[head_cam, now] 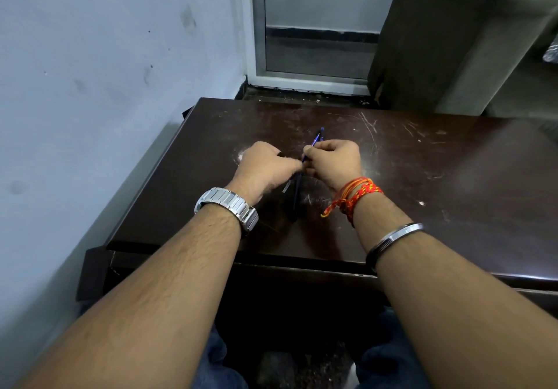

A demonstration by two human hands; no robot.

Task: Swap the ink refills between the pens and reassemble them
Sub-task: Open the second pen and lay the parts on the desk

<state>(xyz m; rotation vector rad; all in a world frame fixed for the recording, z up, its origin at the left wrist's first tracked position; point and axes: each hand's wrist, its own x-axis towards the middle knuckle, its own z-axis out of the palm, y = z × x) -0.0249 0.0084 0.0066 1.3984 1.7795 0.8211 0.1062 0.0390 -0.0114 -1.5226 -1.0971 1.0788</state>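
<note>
Both hands meet over the middle of a dark brown table (422,177). My right hand (335,162) pinches a thin blue ink refill (315,140) that sticks up and away from its fingers. My left hand (265,168) grips a dark pen part (281,155), mostly hidden in its curled fingers. Between and below the hands a dark pen barrel (296,198) lies on the table, pointing toward me, with a silvery clip end (286,188) beside it. Another dark pen tip (322,133) shows beyond the right hand.
A pale blue wall (90,86) runs along the table's left side. Behind the table is a door frame (302,80) and a dark panel (422,41) at the right. The tabletop is scratched. My knees in blue jeans (217,358) are under the near edge.
</note>
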